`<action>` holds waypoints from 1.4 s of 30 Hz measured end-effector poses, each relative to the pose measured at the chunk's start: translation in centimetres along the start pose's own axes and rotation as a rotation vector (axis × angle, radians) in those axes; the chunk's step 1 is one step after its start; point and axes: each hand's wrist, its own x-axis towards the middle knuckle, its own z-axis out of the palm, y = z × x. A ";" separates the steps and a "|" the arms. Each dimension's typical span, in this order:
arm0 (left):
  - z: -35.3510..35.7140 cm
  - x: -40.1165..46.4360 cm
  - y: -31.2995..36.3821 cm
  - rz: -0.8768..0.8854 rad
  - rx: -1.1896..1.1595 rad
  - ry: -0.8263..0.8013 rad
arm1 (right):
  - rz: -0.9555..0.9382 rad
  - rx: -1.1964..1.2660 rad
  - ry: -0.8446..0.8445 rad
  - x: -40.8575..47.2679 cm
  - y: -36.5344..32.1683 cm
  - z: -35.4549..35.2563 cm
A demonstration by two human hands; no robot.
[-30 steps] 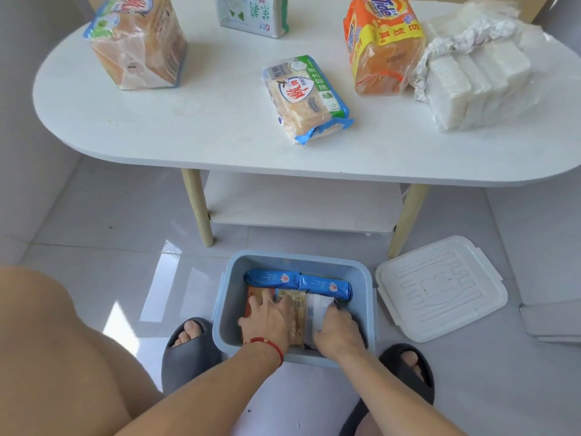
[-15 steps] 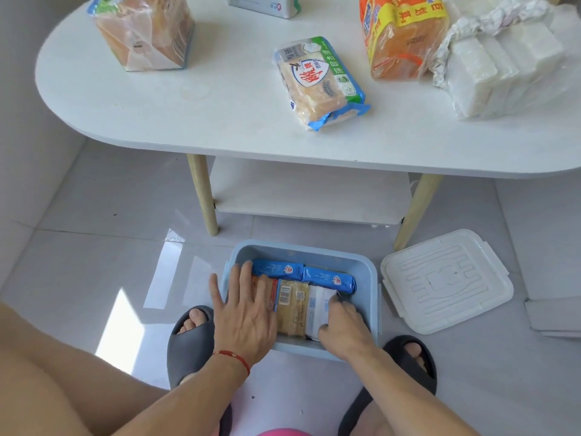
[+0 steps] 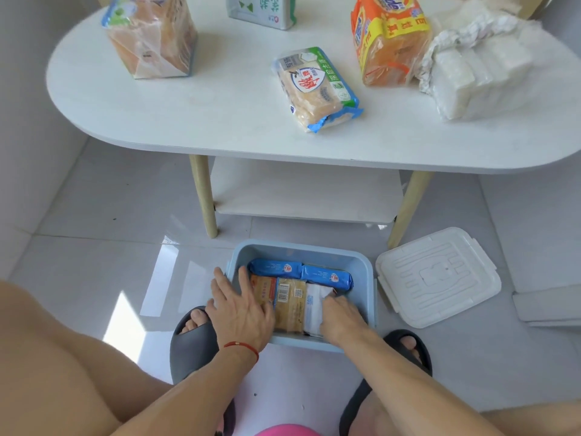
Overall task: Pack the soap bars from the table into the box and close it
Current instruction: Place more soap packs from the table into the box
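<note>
1. Pale blue plastic box [image 3: 361, 272] sits on the tiled floor just in front of the feet, lid off. White ribbed plastic lid [image 3: 437, 275] lies flat on the floor, just beside the box on its right.
2. Inside the box: two blue-wrapped soap bars [image 3: 300, 272] end to end along the far wall; nearer, a tan-wrapped soap pack [image 3: 290, 305] and a white-wrapped soap bar [image 3: 314, 305], long axes running near-to-far.
3. Left hand [image 3: 240, 313]: fingers spread, flat over the box's left rim, touching the tan pack's left edge. Holds nothing.
4. Right hand [image 3: 341, 319]: fingers curled down against the white-wrapped bar, seemingly pressing it in; cannot tell if it pinches it.
5. White oval table [image 3: 195, 118] beyond and above the box still carries soap: a flat blue-and-green wrapped soap pack [image 3: 316, 89] nearest its front edge, long axis roughly near-to-far; an orange pack [image 3: 388, 42], clear-wrapped white bars [image 3: 471, 67], a tall tan pack [image 3: 151, 36].
6. Judgement: next pick is likely the flat pack, up and forward; it lies slightly right of centre, so the right hand is nearer.
</note>
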 end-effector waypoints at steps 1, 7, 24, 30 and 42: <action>-0.3 0.0 0.3 -0.002 0.001 -0.028 | -0.007 -0.053 0.043 -0.3 -0.6 -0.4; -7.0 0.2 3.9 0.413 -0.544 0.182 | -0.244 0.160 0.177 -1.7 -3.8 -6.5; -33.1 15.6 1.8 0.476 -0.291 0.725 | -0.634 0.478 0.919 -5.2 -14.9 -31.0; -32.1 19.9 1.0 0.295 -0.204 0.569 | -0.499 0.037 0.946 2.6 -19.0 -36.5; -31.2 19.6 2.3 0.342 -0.220 0.690 | -0.124 -0.040 0.904 9.3 -22.5 -40.3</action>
